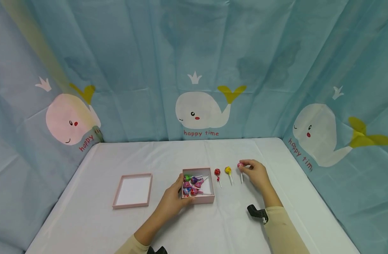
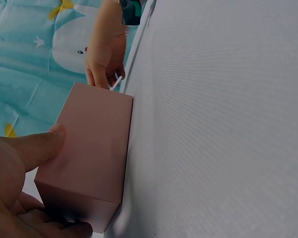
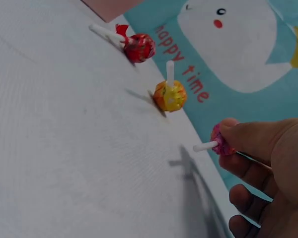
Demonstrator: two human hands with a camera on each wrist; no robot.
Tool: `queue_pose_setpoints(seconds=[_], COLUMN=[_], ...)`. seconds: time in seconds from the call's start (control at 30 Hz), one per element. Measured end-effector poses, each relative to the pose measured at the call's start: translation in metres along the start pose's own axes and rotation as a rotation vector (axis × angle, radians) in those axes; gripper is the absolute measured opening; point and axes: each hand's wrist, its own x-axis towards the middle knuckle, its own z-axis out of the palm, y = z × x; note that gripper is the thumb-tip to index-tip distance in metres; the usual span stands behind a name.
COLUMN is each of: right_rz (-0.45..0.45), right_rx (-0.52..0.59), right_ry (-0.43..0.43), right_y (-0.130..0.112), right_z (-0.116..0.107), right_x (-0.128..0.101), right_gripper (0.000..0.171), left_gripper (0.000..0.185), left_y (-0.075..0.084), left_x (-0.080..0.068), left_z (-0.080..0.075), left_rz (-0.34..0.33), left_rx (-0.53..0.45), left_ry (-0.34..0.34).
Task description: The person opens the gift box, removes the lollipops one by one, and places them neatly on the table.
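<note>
Lid (image 1: 132,191) lies upturned at far left, apart from the rest. Left hand (image 1: 174,199) grips the box (image 1: 198,201) at its near-left corner, thumb on the wall, prob. to steady it; several wrapped lollipops (image 1: 192,185) lie inside. Right of the box, on the table (image 1: 86,225), a red lollipop (image 1: 217,172) & yellow lollipop (image 1: 227,170) lie in a row, sticks toward the person. Right hand (image 1: 256,174) pinches a pink lollipop (image 1: 240,165) just beside them, in line w/ the row.

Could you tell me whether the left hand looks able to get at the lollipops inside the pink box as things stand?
Probably yes: the left hand already holds the open pink box, and nothing covers the lollipops inside.
</note>
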Motion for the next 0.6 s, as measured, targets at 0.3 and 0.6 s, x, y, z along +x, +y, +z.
queue_pose_setpoints(seconds=[0.3, 0.6], right_rz=[-0.023, -0.053], right_rx=[-0.095, -0.117], right_ry=[-0.011, -0.022], right_y=[0.012, 0.012], right_z=[0.007, 0.010], right_x=[0.002, 0.002], right_gripper=[0.034, 0.034], left_gripper=[0.103, 0.105], left_y=[0.003, 0.002], left_x=[-0.001, -0.001], left_z=[0.002, 0.000], left_rz=[-0.011, -0.021], left_rx=[0.002, -0.001], left_ry=[0.000, -0.001])
